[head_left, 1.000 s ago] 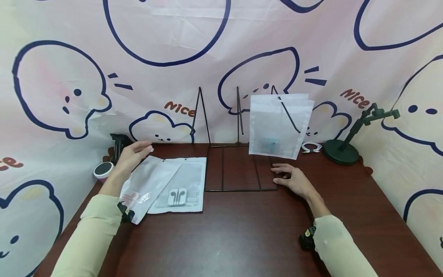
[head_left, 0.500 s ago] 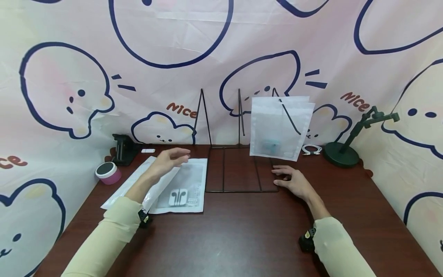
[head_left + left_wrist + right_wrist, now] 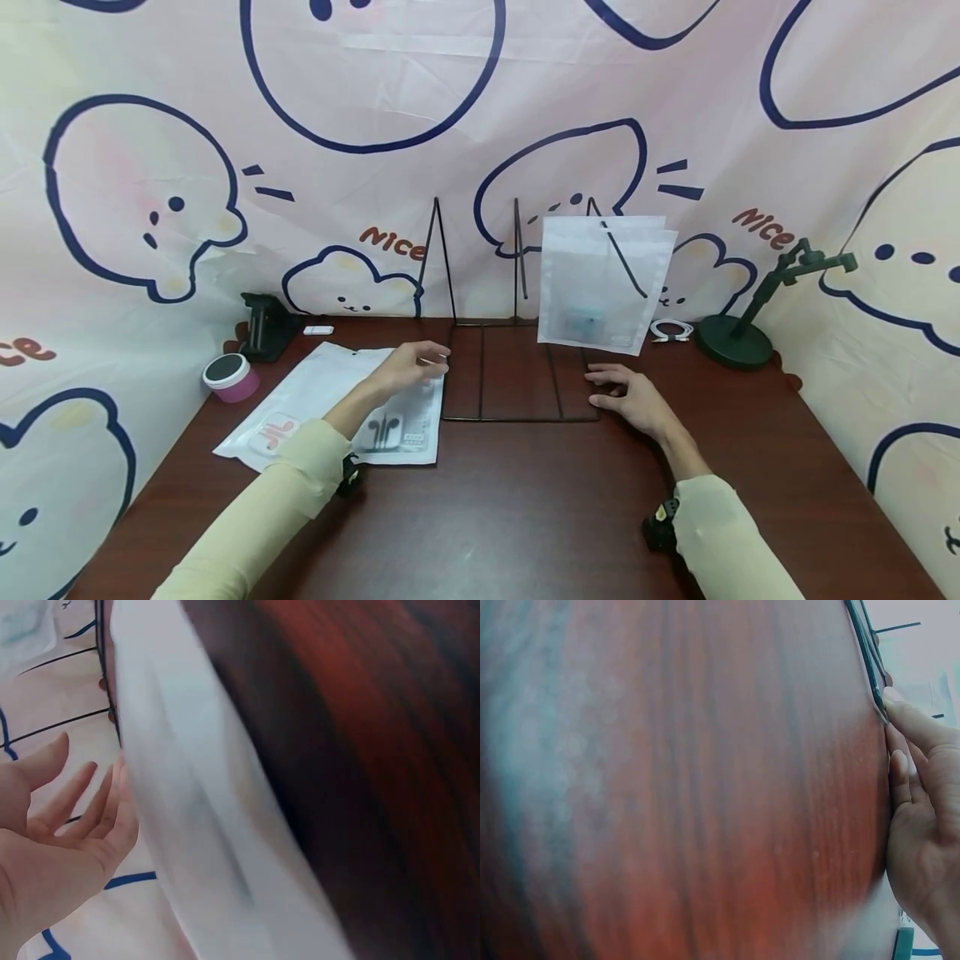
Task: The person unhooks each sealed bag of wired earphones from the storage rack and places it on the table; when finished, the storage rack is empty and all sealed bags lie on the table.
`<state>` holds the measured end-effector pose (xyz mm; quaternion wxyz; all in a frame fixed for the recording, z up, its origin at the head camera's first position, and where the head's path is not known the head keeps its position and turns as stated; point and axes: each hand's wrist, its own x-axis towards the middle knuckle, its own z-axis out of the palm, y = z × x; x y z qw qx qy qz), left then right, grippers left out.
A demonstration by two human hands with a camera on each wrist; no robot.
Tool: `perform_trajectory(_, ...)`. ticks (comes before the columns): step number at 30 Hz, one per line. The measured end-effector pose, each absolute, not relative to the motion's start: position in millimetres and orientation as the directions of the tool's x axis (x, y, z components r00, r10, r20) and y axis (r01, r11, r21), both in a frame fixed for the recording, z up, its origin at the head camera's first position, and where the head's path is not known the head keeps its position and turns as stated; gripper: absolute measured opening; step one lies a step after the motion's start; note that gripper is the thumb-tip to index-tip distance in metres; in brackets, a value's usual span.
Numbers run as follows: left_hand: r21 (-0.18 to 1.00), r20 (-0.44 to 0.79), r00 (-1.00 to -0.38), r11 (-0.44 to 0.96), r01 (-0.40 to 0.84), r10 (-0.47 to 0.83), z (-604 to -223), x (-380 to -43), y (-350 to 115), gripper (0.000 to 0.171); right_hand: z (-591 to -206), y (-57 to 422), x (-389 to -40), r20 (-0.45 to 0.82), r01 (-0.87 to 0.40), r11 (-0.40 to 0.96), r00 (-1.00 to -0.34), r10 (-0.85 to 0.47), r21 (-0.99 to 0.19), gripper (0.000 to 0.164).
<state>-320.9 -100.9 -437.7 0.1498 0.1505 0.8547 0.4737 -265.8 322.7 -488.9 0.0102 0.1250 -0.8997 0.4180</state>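
Two white zip bags lie overlapping on the left of the table. The upper bag (image 3: 307, 392) shows a red print near its lower corner; the lower bag (image 3: 420, 429) shows white earphones (image 3: 385, 432). My left hand (image 3: 411, 367) is over the lower bag's upper part, with loosely bent fingers and thumb apart in the left wrist view. A black wire rack (image 3: 482, 371) with upright hooks stands mid-table. Bags (image 3: 600, 287) hang from its right hook, a teal item showing in the front one. My right hand (image 3: 630, 402) holds the rack's right side, thumb at a wire corner.
A pink jar (image 3: 232, 379), a black stand (image 3: 268, 327) and a small white block (image 3: 318, 330) are at the back left. Behind the rack on the right are a coiled white cable (image 3: 671, 331) and a green stand (image 3: 738, 337). A printed cloth backs the table.
My left hand has moved right from the upper bag's far edge, coming away from the small white block and crossing to the lower bag. My right hand stays at the rack.
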Motion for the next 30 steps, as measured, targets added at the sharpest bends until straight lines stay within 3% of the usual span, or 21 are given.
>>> perform_trajectory(9, 0.827, -0.140, -0.928, 0.557, 0.082, 0.345, -449.8, -322.2, -93.7, 0.054, -490.0, 321.9, -265.7, 0.127, -0.242, 0.610, -0.966, -0.226, -0.755, 0.041)
perform_trajectory(17, 0.799, -0.142, -0.905, 0.586, 0.134, 0.400, -456.5, -324.6, -96.4, 0.067, -489.0, 324.1, -267.1, 0.124, -0.242, 0.606, -0.965, -0.229, -0.757, 0.040)
perform_trajectory(24, 0.807, -0.212, -0.882, 0.584, 0.085, 0.421, -459.6, -322.0, -102.6, 0.081, -489.4, 322.8, -268.7, 0.112, -0.235, 0.610, -0.966, -0.234, -0.756, 0.040)
perform_trajectory(30, 0.790, -0.211, -0.865, 0.601, 0.124, 0.456, -457.9, -319.1, -100.1, 0.085, -490.1, 325.1, -266.2, 0.112, -0.249, 0.624, -0.961, -0.251, -0.741, 0.042)
